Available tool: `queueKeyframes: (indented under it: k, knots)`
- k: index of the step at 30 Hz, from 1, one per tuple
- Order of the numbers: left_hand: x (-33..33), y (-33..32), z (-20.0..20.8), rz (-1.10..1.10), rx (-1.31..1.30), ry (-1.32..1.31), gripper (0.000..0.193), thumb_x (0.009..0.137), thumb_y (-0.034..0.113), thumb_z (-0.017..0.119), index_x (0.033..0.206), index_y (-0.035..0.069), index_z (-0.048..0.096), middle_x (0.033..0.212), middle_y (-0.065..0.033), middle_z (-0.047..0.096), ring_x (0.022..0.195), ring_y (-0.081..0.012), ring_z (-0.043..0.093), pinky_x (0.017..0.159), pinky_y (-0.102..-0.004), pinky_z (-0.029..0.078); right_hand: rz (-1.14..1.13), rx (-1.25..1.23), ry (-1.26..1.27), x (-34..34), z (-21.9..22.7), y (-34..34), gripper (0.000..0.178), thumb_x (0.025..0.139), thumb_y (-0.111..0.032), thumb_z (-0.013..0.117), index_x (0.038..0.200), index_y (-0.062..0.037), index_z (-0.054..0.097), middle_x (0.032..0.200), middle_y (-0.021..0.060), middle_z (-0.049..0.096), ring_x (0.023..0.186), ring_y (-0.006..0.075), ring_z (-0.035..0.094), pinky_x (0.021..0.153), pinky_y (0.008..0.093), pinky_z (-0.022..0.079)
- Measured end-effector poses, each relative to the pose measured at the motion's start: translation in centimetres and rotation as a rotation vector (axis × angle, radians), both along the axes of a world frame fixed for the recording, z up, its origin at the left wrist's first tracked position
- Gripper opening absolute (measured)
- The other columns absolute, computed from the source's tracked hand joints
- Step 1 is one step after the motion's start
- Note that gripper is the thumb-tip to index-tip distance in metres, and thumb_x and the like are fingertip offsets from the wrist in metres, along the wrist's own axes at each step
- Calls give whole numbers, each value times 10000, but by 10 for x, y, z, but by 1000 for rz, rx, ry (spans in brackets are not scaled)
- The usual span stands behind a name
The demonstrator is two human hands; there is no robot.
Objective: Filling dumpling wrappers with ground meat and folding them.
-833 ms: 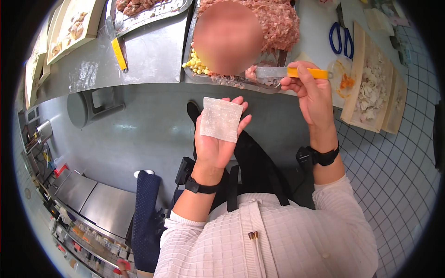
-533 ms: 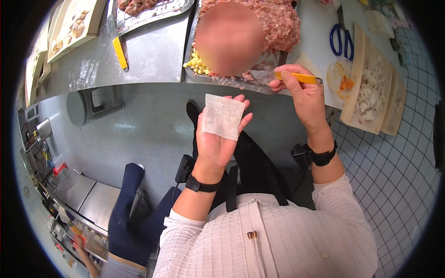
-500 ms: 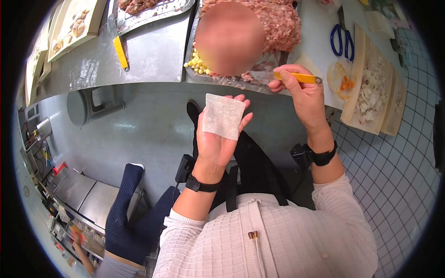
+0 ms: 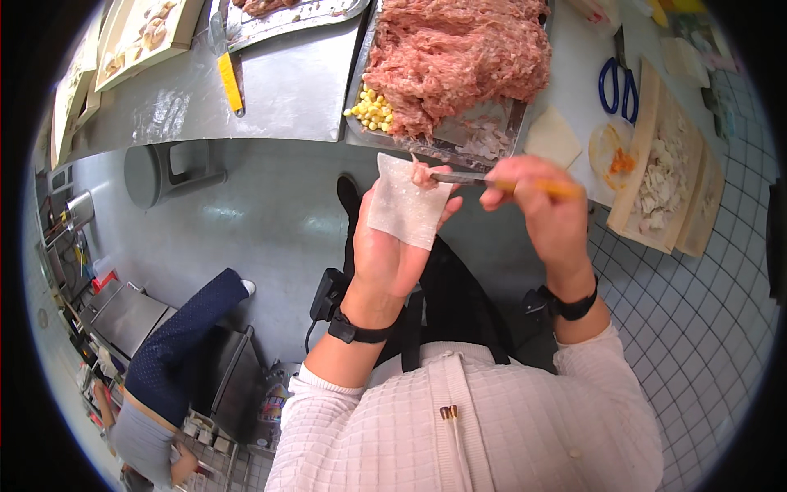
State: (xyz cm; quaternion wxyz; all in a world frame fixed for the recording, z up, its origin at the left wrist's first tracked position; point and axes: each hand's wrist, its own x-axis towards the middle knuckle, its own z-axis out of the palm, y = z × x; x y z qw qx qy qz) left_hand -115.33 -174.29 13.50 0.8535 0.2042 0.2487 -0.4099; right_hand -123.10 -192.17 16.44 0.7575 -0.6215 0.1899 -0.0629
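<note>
My left hand (image 4: 379, 264) is palm up and carries a thin, pale square wonton wrapper (image 4: 399, 211) laid over its fingers. My right hand (image 4: 539, 205) grips a filling spatula by its yellow handle (image 4: 560, 189); the hand is slightly blurred. A small lump of pink minced meat (image 4: 422, 175) sits at the blade's tip, touching the upper right part of the wrapper. Beyond my hands, a metal tray (image 4: 519, 125) bears a large heap of minced meat (image 4: 459, 61). Yellow corn kernels (image 4: 373, 111) lie in its near left corner.
Another yellow-handled spatula (image 4: 229, 84) lies at left on the metal table (image 4: 291, 94). Blue-handled scissors (image 4: 608, 86), a dish with orange bits (image 4: 602, 139) and wooden boxes (image 4: 701, 201) are at right. A grey stool (image 4: 146, 177) stands below the table. Another person (image 4: 172, 353) bends over at lower left.
My right hand has brought the spatula from the tray's edge down to the wrapper, with meat on its tip. The other person has bent further over at lower left.
</note>
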Motion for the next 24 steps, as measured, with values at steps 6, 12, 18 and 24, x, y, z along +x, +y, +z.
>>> queueKeyframes:
  k: [6, 12, 18, 24]
  knots:
    - [12, -13, 18, 9, -145, 89, 295, 1041, 248, 363, 1145, 9, 502, 943, -79, 527, 910, -220, 513, 817, -355, 459, 299, -850, -369, -6, 14, 32, 357, 695, 2, 779, 1030, 2, 655, 1067, 148, 635, 925, 305, 654, 778, 356, 564]
    - [25, -7, 3, 102, -312, 136, 216, 1047, 199, 370, 1082, 30, 500, 832, -27, 454, 754, -160, 448, 762, -331, 425, 254, -612, -284, -18, 45, 15, 259, 729, 36, 745, 974, -1, 669, 1009, 166, 660, 865, 294, 672, 743, 346, 566]
    - [32, -19, 32, 25, -3, 58, 234, 1039, 217, 373, 1092, 58, 536, 918, -73, 594, 909, -223, 581, 964, -442, 431, 223, -600, -253, -23, 42, 4, 250, 734, 86, 688, 962, -15, 678, 992, 165, 672, 816, 268, 681, 701, 318, 556]
    - [5, -11, 12, -386, 332, -550, 319, 1038, 346, 383, 965, 63, 508, 898, -91, 582, 850, -163, 564, 872, -344, 451, 106, -406, -129, -15, 30, 7, 126, 850, 43, 627, 968, 17, 662, 983, 170, 665, 830, 234, 681, 708, 313, 555]
